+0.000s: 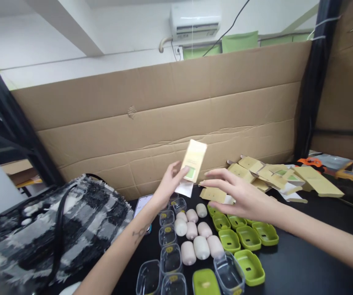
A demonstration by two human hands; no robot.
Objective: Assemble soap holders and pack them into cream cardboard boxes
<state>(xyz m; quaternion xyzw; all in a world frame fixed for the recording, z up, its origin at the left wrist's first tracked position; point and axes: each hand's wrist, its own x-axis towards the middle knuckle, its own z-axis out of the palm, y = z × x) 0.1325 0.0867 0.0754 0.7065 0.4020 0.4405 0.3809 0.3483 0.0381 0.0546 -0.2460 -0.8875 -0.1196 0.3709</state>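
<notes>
In my left hand [172, 180] is a small cream cardboard box [195, 159] with a green patch, pinched between thumb and fingers; a white flap [184, 189] hangs at its lower end. To the right of the box, apart from it, my right hand [231, 192] is held with fingers spread and nothing in them. Below my hands stand several clear plastic containers [168, 235], pale rounded cylinders [201, 247] in pink and off-white, and green plastic trays [248, 237] with slots in their bases. One green piece [206, 282] lies near the front edge.
A heap of flattened cream boxes [265, 174] lies at the right rear, beside an orange tool [311, 164]. Left of the containers are a phone [142, 204] and a black-and-grey shaggy bag [93, 221]. A tall cardboard sheet [170, 106] backs the black table [311, 250].
</notes>
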